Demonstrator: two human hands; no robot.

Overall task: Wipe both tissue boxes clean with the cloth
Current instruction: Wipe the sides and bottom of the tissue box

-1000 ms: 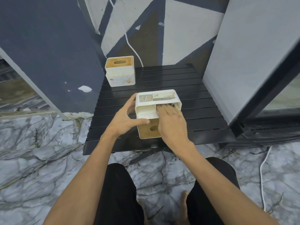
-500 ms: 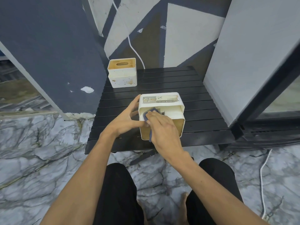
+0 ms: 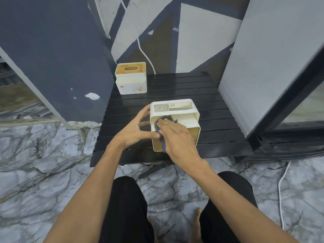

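— Head view: where is the box being cleaned?
— Near tissue box (image 3: 175, 109) lies tipped on its side at the front of the black slatted table (image 3: 219, 106), its label facing up and its tan lid facing the person.
— What are the hands doing?
— Left hand (image 3: 135, 132) grips the box's left side, thumb on the near edge, fingers curled round the far edge. Right hand (image 3: 177, 137) lies on top with fingers fairly straight, pressing a blue-grey cloth (image 3: 162, 120) against the upper face. Part of the cloth hangs below the palm.
— And the other box?
— Second tissue box (image 3: 131, 78) stands upright at the table's back left corner, well apart, brown stains on its front. A white cable (image 3: 145, 53) runs down the wall behind it. Marble floor (image 3: 35, 163) lies beneath.
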